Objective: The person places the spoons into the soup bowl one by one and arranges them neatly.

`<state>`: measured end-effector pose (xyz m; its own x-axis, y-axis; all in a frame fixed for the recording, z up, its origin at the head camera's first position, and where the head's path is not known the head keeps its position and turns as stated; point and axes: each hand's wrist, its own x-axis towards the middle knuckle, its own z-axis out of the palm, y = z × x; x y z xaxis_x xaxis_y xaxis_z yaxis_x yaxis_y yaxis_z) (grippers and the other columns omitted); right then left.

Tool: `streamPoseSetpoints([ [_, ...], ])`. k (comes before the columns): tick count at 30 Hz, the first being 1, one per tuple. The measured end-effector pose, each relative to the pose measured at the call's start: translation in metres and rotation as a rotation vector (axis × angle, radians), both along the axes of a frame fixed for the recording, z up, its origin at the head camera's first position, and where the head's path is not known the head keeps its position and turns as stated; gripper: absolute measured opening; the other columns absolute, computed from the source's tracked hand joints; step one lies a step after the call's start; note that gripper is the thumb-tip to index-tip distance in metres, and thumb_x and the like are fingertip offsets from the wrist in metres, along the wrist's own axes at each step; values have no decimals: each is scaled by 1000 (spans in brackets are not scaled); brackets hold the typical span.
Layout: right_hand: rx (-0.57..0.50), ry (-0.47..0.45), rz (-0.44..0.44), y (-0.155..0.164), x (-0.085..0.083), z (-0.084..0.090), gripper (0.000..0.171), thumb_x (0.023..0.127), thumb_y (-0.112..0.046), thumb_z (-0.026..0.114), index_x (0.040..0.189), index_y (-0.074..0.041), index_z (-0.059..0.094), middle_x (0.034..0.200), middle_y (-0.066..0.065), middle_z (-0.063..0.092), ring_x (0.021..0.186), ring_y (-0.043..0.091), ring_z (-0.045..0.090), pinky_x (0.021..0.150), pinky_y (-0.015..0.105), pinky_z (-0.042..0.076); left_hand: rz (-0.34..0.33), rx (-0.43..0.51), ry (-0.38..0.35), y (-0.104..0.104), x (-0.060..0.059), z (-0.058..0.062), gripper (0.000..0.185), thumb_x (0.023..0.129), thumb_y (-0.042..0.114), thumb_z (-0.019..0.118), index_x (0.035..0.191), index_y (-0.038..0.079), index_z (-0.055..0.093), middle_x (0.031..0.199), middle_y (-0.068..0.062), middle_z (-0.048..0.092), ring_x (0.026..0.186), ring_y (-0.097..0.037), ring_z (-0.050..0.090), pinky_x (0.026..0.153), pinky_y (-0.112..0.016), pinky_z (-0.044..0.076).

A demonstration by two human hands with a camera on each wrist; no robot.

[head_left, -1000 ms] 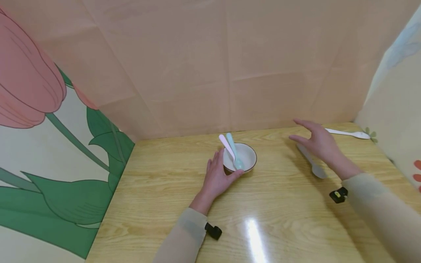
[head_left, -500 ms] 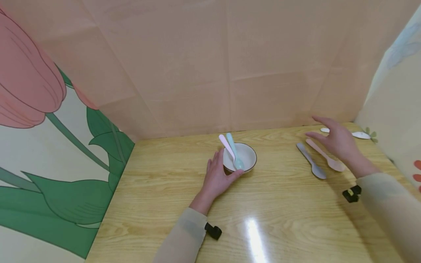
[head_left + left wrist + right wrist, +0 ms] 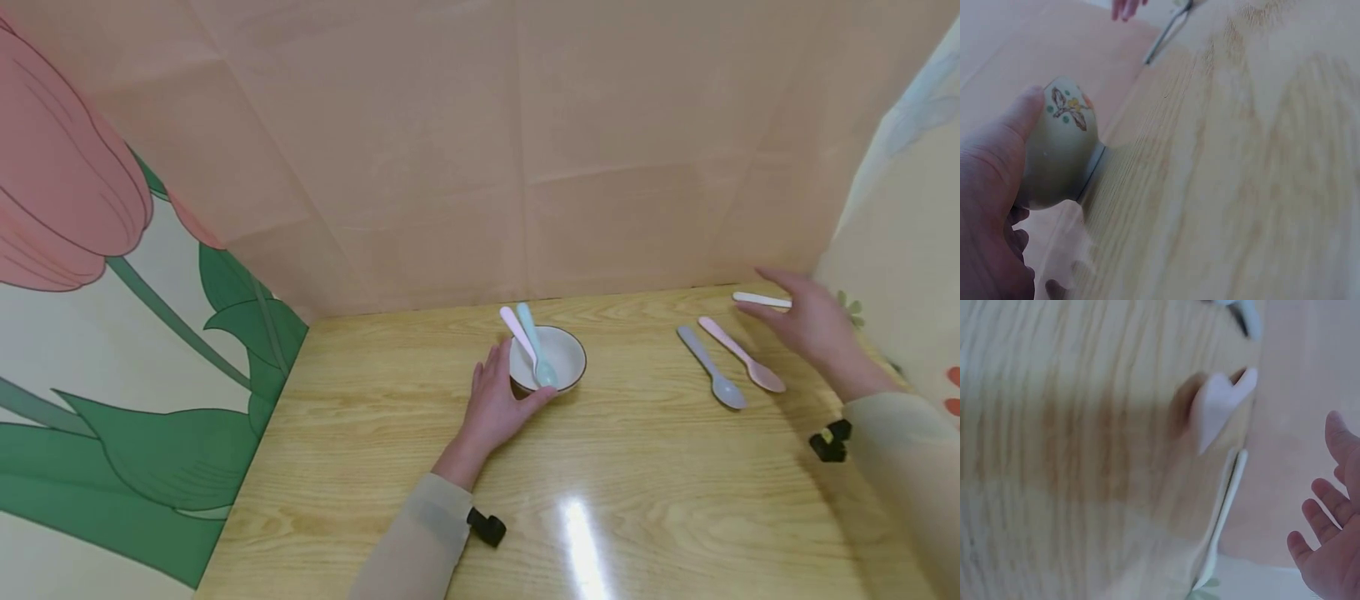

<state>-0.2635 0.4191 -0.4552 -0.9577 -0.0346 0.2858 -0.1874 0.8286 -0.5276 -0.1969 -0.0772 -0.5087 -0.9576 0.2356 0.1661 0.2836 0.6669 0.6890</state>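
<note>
A small white bowl (image 3: 567, 350) with a dark rim stands on the table, leaf and flower decoration showing on its outside in the left wrist view. My left hand (image 3: 497, 408) holds it by the side, thumb at the near rim and fingers round the left. Inside lean a pink-handled spoon (image 3: 516, 332) and a light blue spoon (image 3: 528, 330). At the right, my right hand (image 3: 813, 329) hovers with parted fingers and an empty grasp over a white spoon (image 3: 761, 299), covering its bowl end in the head view. The right wrist view shows that white spoon (image 3: 1225, 512) lying whole.
A grey spoon (image 3: 711, 367) and a pink spoon (image 3: 742, 354) lie side by side left of my right hand. A peach cloth backdrop (image 3: 450, 167) rises at the table's (image 3: 337, 450) far edge. Printed panels (image 3: 150, 400) flank both sides.
My right hand has moved right, from over the grey and pink spoons to over the white spoon, uncovering the pink one. My left hand and the bowl have stayed in place.
</note>
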Motion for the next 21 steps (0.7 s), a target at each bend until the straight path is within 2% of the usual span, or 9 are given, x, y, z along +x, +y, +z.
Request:
streamPoseSetpoints([
  [5, -9, -51, 1, 16, 1, -8, 80, 109, -32, 74, 169, 3, 35, 162, 44, 37, 145, 71, 34, 117, 82, 26, 1, -2, -3, 0, 0, 0, 111, 95, 70, 76, 175, 16, 22, 178, -12, 33, 168, -32, 18, 135, -56, 9],
  [12, 7, -144, -19, 38, 0, -19, 87, 112, -42, 67, 173, 0, 23, 167, 44, 26, 147, 72, 26, 115, 84, 23, 0, -5, -8, 1, -1, -1, 111, 96, 71, 76, 176, 16, 21, 178, -12, 32, 168, -32, 18, 135, -56, 9],
  [21, 17, -174, 6, 55, -2, -34, 87, 115, -42, 60, 173, 4, 15, 167, 47, 19, 149, 74, 17, 120, 83, 13, 4, -6, -17, 0, 1, 0, 113, 95, 71, 76, 176, 14, 20, 179, -13, 30, 169, -34, 18, 136, -54, 8],
])
